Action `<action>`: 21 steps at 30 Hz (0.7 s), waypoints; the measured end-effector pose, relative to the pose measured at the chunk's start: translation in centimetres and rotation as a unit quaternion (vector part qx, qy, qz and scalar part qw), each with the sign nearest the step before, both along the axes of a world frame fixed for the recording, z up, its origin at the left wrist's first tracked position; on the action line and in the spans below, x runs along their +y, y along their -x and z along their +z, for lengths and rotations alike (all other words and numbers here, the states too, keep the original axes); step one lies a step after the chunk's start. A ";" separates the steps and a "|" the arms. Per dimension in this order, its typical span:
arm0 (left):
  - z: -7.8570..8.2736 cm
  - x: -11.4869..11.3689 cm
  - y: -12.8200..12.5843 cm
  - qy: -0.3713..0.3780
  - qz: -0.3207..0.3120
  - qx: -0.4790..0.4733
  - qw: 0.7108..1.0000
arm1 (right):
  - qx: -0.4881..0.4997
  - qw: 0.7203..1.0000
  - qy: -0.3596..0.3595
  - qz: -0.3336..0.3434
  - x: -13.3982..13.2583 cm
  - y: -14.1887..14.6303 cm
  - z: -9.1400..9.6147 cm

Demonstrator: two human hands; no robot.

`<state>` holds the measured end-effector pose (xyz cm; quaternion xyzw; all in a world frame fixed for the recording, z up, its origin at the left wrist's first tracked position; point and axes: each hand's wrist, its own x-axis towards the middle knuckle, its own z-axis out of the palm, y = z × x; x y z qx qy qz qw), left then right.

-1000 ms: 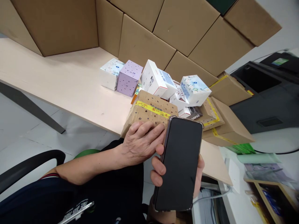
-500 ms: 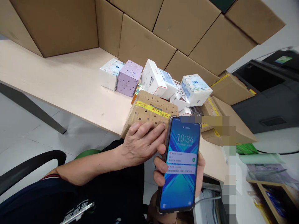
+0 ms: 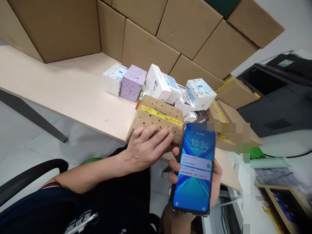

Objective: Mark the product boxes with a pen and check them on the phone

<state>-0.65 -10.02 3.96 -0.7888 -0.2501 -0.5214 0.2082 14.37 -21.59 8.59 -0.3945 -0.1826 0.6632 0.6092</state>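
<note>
My right hand is wrapped around a smartphone, held upright with its lit lock screen towards me. The screen reads 10:34 above two notifications. My left hand lies over the near side of a brown cardboard box, fingers stretched out and touching it. Yellow tape runs across the box top, and small dark marks dot its surface. Its lower near side is partly hidden by my left hand. The phone stands just right of that box and covers part of the table behind.
On the table, a lilac box and several white boxes cluster behind the taped one. Large cartons are stacked at the back. A black machine stands at right, and a chair armrest curves at lower left.
My right hand and the phone have shifted slightly right, showing more of the taped box. My left hand stays on the box. The view has moved a little.
</note>
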 end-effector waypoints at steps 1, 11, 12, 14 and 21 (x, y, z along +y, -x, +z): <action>0.1 0.1 0.1 0.002 -0.004 -0.003 1.000 | -0.014 0.999 0.020 -0.023 -0.5 -0.5 0.3; 0.8 0.7 3.1 0.023 -0.049 0.014 0.998 | -0.389 0.856 0.066 -0.333 -1.4 -10.5 -2.6; 0.8 0.8 3.5 0.027 -0.051 0.017 0.998 | -0.447 0.828 0.107 -0.321 -1.1 -12.1 -3.5; 0.8 0.9 4.0 0.037 -0.058 0.021 0.997 | -0.607 0.731 0.169 -0.263 -0.5 -14.8 -5.1; 0.3 1.0 4.4 0.069 -0.072 0.003 0.995 | -0.832 0.506 0.209 -0.086 1.8 -18.3 -8.4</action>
